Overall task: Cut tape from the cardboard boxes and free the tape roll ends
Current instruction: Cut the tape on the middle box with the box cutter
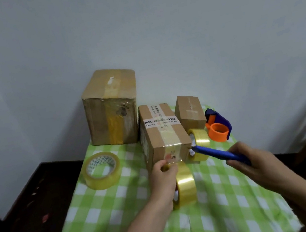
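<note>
Probably a home: plain wall (pixel 172 21), dark table (pixel 30 197) under a green checked cloth (pixel 112 207)

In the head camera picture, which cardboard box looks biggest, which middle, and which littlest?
Largest to smallest:
1. tall box, back left
2. labelled box, in the middle and nearest the camera, which may make it look bigger
3. plain small box, back right

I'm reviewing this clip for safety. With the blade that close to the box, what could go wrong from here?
1. The blue cutter in the right hand points at the middle box, close to the left hand pinching the tape strip there; a slip could nick those fingers.
2. Nothing visibly braces the box, so a push may slide it on the checked cloth.
3. The tape roll standing on edge beside the left hand could be knocked and roll.
</note>
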